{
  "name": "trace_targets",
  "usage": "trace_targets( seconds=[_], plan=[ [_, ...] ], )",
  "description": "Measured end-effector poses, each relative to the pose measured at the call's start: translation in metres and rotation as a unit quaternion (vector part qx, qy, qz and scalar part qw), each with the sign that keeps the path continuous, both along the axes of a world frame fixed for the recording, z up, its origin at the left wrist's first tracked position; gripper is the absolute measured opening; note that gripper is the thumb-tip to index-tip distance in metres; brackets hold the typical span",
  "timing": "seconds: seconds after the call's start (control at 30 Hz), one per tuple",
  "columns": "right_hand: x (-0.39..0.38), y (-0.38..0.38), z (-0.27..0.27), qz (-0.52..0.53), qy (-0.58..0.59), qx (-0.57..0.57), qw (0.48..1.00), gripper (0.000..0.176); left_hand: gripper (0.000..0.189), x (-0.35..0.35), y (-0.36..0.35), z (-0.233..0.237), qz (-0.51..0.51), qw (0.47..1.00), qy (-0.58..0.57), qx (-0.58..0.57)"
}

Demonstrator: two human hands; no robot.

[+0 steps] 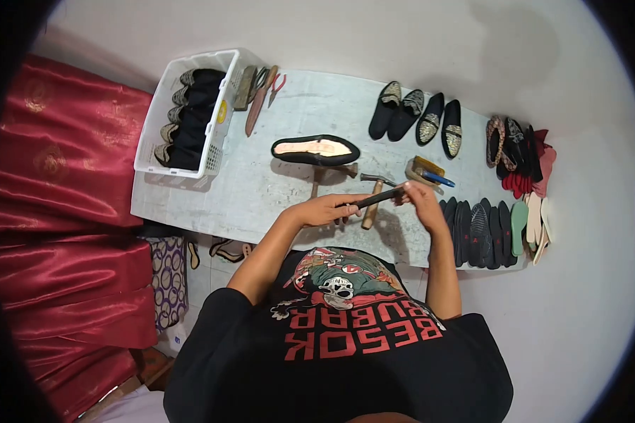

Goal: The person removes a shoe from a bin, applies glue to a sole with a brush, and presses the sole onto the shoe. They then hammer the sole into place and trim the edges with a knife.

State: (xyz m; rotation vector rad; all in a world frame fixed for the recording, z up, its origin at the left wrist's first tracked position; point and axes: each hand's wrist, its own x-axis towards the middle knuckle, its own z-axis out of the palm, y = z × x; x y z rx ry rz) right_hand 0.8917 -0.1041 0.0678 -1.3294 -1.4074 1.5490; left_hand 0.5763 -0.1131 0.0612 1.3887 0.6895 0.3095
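A thin black shoe sole [379,198], seen nearly edge-on, is held above the front of the table between my two hands. My left hand [326,209] is closed on its left end. The fingers of my right hand [420,200] pinch its right end. Behind my hands, a black shoe [316,149] rests bottom up on a stand [317,182], its pale pinkish underside showing. A hammer [371,211] with a wooden handle lies on the table, partly hidden below the sole. Just beyond my right hand, a blue-handled brush [436,178] lies across a yellowish container [420,166].
A white basket [215,134] of black shoes stands at the left, beside red-handled pliers [277,88] and a brown-sheathed tool [259,106]. Finished-looking shoes [430,123] stand at the back. Several dark soles [480,233] line the right, below shoe uppers [518,155]. A red curtain [70,176] hangs left.
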Motion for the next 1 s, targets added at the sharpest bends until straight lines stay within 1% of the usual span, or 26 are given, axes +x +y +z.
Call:
trace_targets(
  seconds=[0.07, 0.1, 0.13, 0.17, 0.2, 0.23, 0.27, 0.33, 0.37, 0.4, 0.47, 0.5, 0.53, 0.6, 0.67, 0.73, 0.77, 0.83, 0.97, 1.0],
  plan=[
    [-0.01, 0.01, 0.017, -0.027, 0.004, -0.001, 1.0, 0.039, 0.056, -0.023, 0.0, 0.007, 0.006, 0.999, 0.005, -0.037],
    [-0.016, 0.015, 0.023, -0.017, -0.005, 0.005, 1.0, 0.038, 0.052, -0.032, -0.002, 0.02, 0.05, 0.999, -0.01, 0.008],
    [-0.022, 0.018, 0.03, -0.008, -0.014, 0.01, 1.0, 0.038, 0.052, -0.04, -0.001, 0.018, 0.05, 0.999, -0.014, 0.003],
    [-0.03, 0.021, 0.036, -0.008, -0.017, 0.005, 1.0, 0.038, 0.051, -0.05, 0.001, 0.017, 0.078, 0.994, -0.033, 0.074],
    [-0.04, 0.023, 0.043, 0.002, -0.019, 0.03, 0.999, 0.038, 0.051, -0.059, 0.004, 0.017, 0.106, 0.983, -0.05, 0.145],
    [-0.051, 0.026, 0.046, 0.012, -0.019, 0.057, 0.998, 0.038, 0.055, -0.069, 0.009, 0.024, 0.123, 0.978, -0.033, 0.163],
    [-0.062, 0.028, 0.046, 0.009, -0.019, 0.058, 0.998, 0.038, 0.055, -0.08, 0.016, 0.023, 0.12, 0.978, -0.033, 0.165],
    [-0.081, 0.034, 0.047, 0.02, -0.022, 0.061, 0.998, 0.042, 0.058, -0.1, 0.035, 0.019, 0.135, 0.931, 0.023, 0.337],
    [-0.087, 0.038, 0.036, 0.026, 0.02, 0.05, 0.998, 0.045, 0.063, -0.11, 0.044, 0.013, 0.146, 0.92, 0.053, 0.361],
    [-0.095, 0.042, 0.028, 0.023, 0.018, 0.051, 0.998, 0.045, 0.063, -0.118, 0.051, 0.014, 0.143, 0.92, 0.05, 0.362],
    [-0.11, 0.051, 0.012, 0.027, 0.034, 0.11, 0.993, 0.047, 0.067, -0.13, 0.063, 0.015, 0.168, 0.897, 0.13, 0.388],
    [-0.111, 0.057, -0.002, 0.026, 0.007, 0.116, 0.993, 0.048, 0.069, -0.135, 0.071, 0.012, 0.172, 0.911, 0.122, 0.354],
    [-0.113, 0.06, -0.009, 0.023, 0.005, 0.116, 0.993, 0.048, 0.069, -0.138, 0.078, 0.006, 0.17, 0.912, 0.119, 0.354],
    [-0.12, 0.062, -0.017, -0.01, -0.112, 0.155, 0.982, 0.046, 0.07, -0.142, 0.091, -0.005, 0.159, 0.908, 0.132, 0.363],
    [-0.128, 0.062, -0.019, -0.033, -0.11, 0.161, 0.98, 0.045, 0.07, -0.146, 0.102, -0.012, 0.154, 0.905, 0.138, 0.372],
    [-0.129, 0.064, -0.028, -0.03, -0.173, 0.2, 0.964, 0.047, 0.071, -0.148, 0.11, -0.014, 0.15, 0.91, 0.153, 0.356],
    [-0.13, 0.063, -0.032, -0.032, -0.175, 0.198, 0.964, 0.047, 0.071, -0.149, 0.112, -0.015, 0.148, 0.911, 0.151, 0.354],
    [-0.131, 0.065, -0.044, -0.009, -0.221, 0.233, 0.947, 0.048, 0.073, -0.152, 0.117, -0.012, 0.111, 0.928, 0.134, 0.328],
    [-0.132, 0.062, -0.053, -0.031, -0.193, 0.228, 0.954, 0.05, 0.075, -0.152, 0.116, -0.038, 0.128, 0.937, 0.088, 0.314],
    [-0.132, 0.062, -0.049, -0.046, -0.164, 0.193, 0.966, 0.052, 0.074, -0.151, 0.114, -0.04, 0.146, 0.929, 0.093, 0.327]
  ],
)
